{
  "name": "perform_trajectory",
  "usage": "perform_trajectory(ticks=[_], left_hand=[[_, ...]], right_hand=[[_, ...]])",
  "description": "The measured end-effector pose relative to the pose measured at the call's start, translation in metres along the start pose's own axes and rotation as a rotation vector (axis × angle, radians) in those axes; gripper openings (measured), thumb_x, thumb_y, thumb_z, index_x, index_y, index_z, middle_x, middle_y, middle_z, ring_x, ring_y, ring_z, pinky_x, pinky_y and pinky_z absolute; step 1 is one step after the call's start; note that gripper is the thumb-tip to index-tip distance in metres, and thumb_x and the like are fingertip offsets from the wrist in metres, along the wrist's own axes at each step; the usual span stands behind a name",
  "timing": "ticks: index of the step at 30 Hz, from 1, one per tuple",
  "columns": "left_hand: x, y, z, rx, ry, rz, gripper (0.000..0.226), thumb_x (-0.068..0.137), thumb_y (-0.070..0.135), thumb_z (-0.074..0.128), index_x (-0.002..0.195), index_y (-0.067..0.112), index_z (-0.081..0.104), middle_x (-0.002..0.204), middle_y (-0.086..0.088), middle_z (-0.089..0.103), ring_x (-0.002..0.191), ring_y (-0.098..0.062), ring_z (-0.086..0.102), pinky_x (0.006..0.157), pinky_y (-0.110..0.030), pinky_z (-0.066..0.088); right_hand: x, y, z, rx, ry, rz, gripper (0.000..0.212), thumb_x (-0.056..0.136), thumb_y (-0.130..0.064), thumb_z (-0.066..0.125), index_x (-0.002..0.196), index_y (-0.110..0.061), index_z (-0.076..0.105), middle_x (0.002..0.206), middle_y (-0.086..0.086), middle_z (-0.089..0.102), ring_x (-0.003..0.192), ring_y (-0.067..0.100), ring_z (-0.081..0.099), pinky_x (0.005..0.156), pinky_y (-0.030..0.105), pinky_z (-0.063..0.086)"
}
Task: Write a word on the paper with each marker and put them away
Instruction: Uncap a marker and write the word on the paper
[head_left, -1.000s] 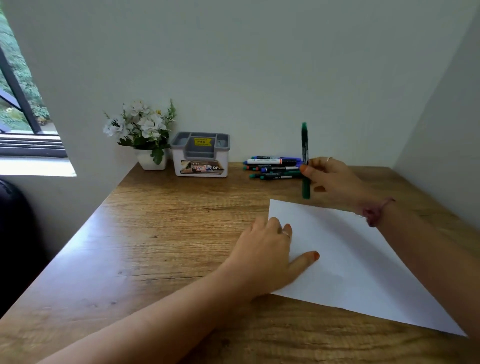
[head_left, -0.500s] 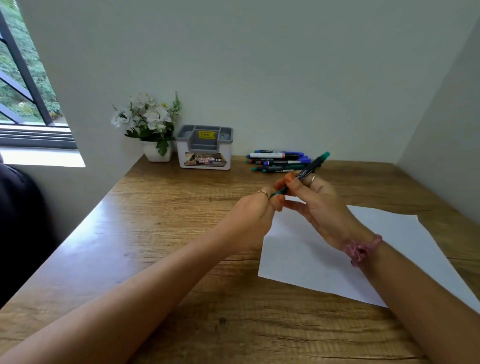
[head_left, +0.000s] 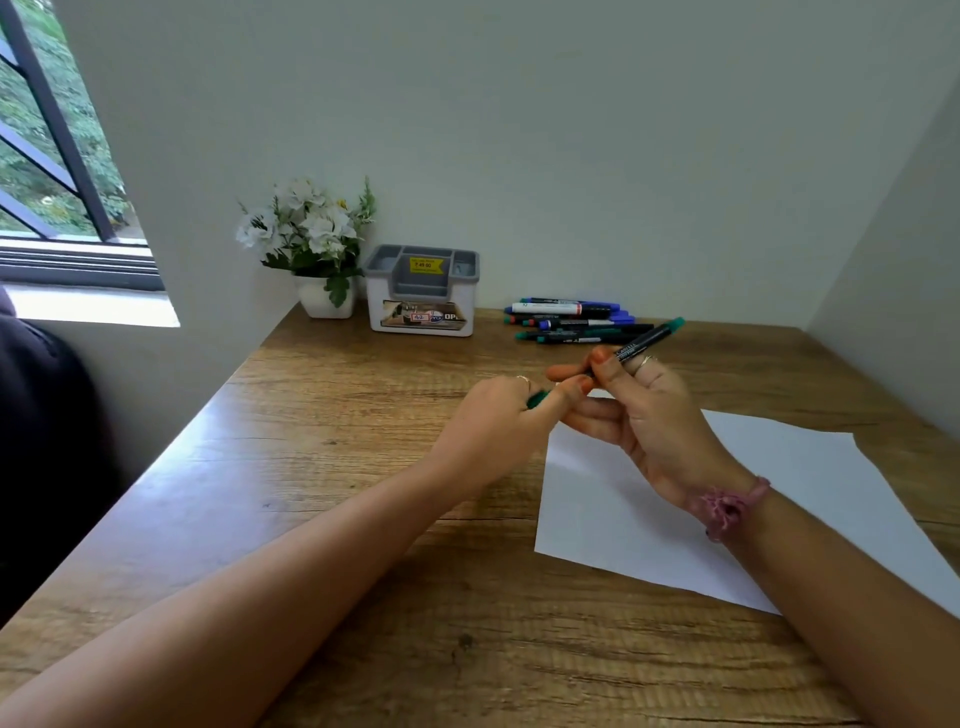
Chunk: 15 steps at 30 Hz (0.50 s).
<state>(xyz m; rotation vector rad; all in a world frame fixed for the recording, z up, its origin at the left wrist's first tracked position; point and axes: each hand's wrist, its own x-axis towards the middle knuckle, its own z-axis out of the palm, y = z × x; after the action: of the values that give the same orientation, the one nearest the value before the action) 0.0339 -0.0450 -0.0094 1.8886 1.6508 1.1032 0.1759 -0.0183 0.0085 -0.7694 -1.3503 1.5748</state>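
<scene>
Head view: left hand, which a second ago pressed the paper flat, now pinches the green cap; right hand grips the marker above the surface. Uncapping looks underway; nothing is written yet.

Readable text: organizer box only.
Yellow price sticker on the grey-and-white organizer box reads roughly "49.00"; front label shows "OP…"; marker print illegible.
</scene>
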Motion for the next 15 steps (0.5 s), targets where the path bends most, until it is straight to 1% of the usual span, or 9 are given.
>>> perform_trajectory(ticks=[2,5,7,9,10,12,13,14,15], left_hand=[[0.002,-0.001,-0.001,0.010,-0.039,-0.028,0.054,0.088,0.059,0.044,0.054,0.018,0.036,0.044,0.007,0.031,0.039,-0.007,0.027,0.045,-0.026,0.023],[0.003,-0.002,-0.008,0.048,-0.180,-0.038,0.051,0.081,0.066,0.042,0.067,0.017,0.045,0.055,0.005,0.040,0.047,-0.010,0.034,0.047,-0.025,0.029],[0.002,-0.005,-0.018,0.101,-0.282,0.004,0.053,0.072,0.070,0.040,0.075,0.018,0.047,0.063,0.005,0.044,0.055,-0.010,0.038,0.052,-0.024,0.032],[0.003,-0.014,-0.029,0.156,-0.319,-0.001,0.051,0.066,0.070,0.044,0.084,0.022,0.047,0.075,0.005,0.050,0.064,-0.009,0.044,0.057,-0.022,0.036],[0.003,-0.019,-0.033,0.138,-0.302,-0.021,0.053,0.065,0.069,0.051,0.091,0.023,0.049,0.083,0.006,0.054,0.071,-0.008,0.048,0.061,-0.020,0.039],[0.004,-0.028,-0.034,0.063,-0.264,-0.038,0.060,0.066,0.063,0.065,0.109,0.024,0.052,0.101,0.011,0.056,0.086,-0.005,0.052,0.071,-0.018,0.043],[0.004,-0.030,-0.032,0.050,-0.274,-0.032,0.065,0.066,0.061,0.068,0.117,0.025,0.050,0.105,0.014,0.055,0.093,-0.004,0.052,0.076,-0.018,0.043],[0.004,-0.030,-0.028,0.070,-0.307,-0.026,0.070,0.065,0.063,0.069,0.121,0.026,0.047,0.107,0.014,0.053,0.097,-0.005,0.052,0.080,-0.021,0.045],[0.005,-0.029,-0.025,0.120,-0.350,-0.021,0.073,0.064,0.065,0.069,0.121,0.026,0.045,0.107,0.013,0.053,0.098,-0.007,0.052,0.082,-0.025,0.046]], right_hand=[[0.000,-0.001,0.000,-0.020,0.024,-0.007,0.019,0.094,-0.022,0.046,0.097,-0.007,0.057,0.094,0.007,0.074,0.080,0.021,0.073,0.067,0.029,0.060],[0.001,-0.004,-0.004,-0.001,0.090,-0.017,0.022,0.091,-0.026,0.051,0.102,-0.009,0.059,0.099,0.007,0.074,0.079,0.022,0.073,0.065,0.030,0.060],[0.002,-0.007,-0.010,0.011,0.144,-0.041,0.025,0.090,-0.030,0.054,0.106,-0.012,0.062,0.103,0.004,0.073,0.087,0.019,0.072,0.070,0.033,0.060],[0.004,-0.010,-0.016,0.022,0.186,-0.049,0.025,0.088,-0.036,0.057,0.103,-0.018,0.066,0.104,-0.001,0.072,0.094,0.014,0.069,0.073,0.032,0.059],[0.004,-0.011,-0.018,0.039,0.207,-0.037,0.024,0.084,-0.039,0.060,0.097,-0.020,0.068,0.098,-0.003,0.072,0.090,0.011,0.069,0.072,0.030,0.058],[0.004,-0.010,-0.019,0.032,0.227,0.018,0.026,0.074,-0.043,0.066,0.088,-0.022,0.069,0.075,-0.008,0.065,0.070,0.004,0.061,0.060,0.022,0.053],[0.004,-0.008,-0.019,0.003,0.215,0.045,0.026,0.070,-0.043,0.068,0.085,-0.021,0.067,0.066,-0.009,0.058,0.061,0.003,0.055,0.054,0.019,0.049],[0.003,-0.004,-0.021,-0.030,0.186,0.066,0.025,0.069,-0.040,0.069,0.083,-0.020,0.065,0.062,-0.008,0.054,0.056,0.003,0.050,0.049,0.016,0.046],[0.002,0.000,-0.023,-0.061,0.140,0.081,0.022,0.068,-0.035,0.070,0.080,-0.019,0.063,0.060,-0.007,0.052,0.055,0.004,0.048,0.046,0.015,0.044]])
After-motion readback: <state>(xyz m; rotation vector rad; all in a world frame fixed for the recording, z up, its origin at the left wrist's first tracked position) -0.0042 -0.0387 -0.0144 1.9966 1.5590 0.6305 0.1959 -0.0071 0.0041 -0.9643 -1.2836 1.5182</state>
